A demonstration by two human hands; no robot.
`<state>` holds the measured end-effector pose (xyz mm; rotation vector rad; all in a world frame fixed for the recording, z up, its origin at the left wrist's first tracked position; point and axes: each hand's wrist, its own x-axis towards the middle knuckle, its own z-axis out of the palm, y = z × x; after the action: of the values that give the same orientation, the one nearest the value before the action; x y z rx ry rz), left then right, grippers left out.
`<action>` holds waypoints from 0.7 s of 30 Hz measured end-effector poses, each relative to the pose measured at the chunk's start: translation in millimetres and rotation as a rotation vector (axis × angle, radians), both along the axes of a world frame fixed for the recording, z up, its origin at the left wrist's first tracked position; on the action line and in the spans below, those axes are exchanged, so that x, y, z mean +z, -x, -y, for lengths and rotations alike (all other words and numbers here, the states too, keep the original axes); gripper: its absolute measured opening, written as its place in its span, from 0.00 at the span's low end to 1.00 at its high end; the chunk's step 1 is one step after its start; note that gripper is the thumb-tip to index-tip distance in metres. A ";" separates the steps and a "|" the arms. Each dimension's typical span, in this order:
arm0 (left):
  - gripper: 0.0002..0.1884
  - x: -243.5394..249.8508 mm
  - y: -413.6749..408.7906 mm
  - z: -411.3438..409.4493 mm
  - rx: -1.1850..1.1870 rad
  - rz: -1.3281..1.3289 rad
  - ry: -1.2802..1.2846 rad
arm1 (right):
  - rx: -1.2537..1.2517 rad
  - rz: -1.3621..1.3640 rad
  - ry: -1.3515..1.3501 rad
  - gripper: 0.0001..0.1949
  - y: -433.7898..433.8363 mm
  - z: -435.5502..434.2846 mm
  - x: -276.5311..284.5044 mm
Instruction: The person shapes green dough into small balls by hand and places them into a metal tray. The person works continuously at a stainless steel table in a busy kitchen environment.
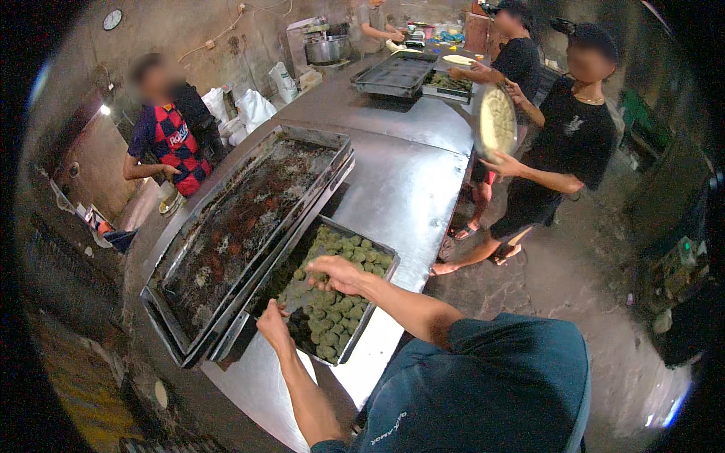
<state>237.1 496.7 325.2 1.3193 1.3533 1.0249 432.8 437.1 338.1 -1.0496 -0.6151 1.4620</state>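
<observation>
Before me a dark metal tray [368,325] holds many greenish, dough-like balls [334,317], packed at the right and sparser towards the left. My right hand [335,276] is over the middle of this tray, fingers partly curled just above the balls. Whether a ball is in its fingers is not clear. At the tray's near left side is my left hand [275,324], its thumb and fingers drawn together. What lies between them is too small to tell. Left of the tray, stacked large blackened baking trays [249,223] rest on the metal table [396,170].
Farther along the table sit another dark tray [399,71] and a smaller tray of greenish pieces [447,82]. At right a person [583,113] holds a round pan of pale dough [498,119]. Another person [170,130] stands left, near white sacks [255,107]. A mixer bowl [327,49] is at the back.
</observation>
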 end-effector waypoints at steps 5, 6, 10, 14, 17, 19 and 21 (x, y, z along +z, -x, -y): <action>0.18 -7.3 1.8 2.1 -0.146 -0.086 -0.201 | 0.191 0.570 0.139 0.23 6.2 -7.9 16.0; 0.26 6.6 -10.3 4.9 -0.258 -0.107 -0.085 | 0.181 1.298 -0.048 0.22 -4.8 -21.7 -12.5; 0.25 -1.7 -23.1 -15.0 -0.077 0.888 0.422 | 0.033 1.283 -0.745 0.22 43.8 -35.3 43.1; 0.34 30.2 -22.5 -2.1 -0.334 1.395 0.431 | 0.303 1.748 -0.557 0.25 42.5 -50.2 50.3; 0.26 69.0 3.6 38.9 -0.347 1.200 0.171 | 0.013 2.031 -0.389 0.23 -15.8 -42.1 47.7; 0.32 55.5 47.7 56.2 -0.067 0.734 -0.058 | -0.116 1.808 -0.568 0.17 -49.6 -14.4 53.1; 0.29 22.0 97.8 69.0 0.180 0.340 -0.080 | -0.178 1.503 -0.430 0.14 -86.7 33.3 38.7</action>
<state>139.3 427.7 347.2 1.0347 1.1949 1.3702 519.4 403.8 376.8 -1.6654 -1.7041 0.1043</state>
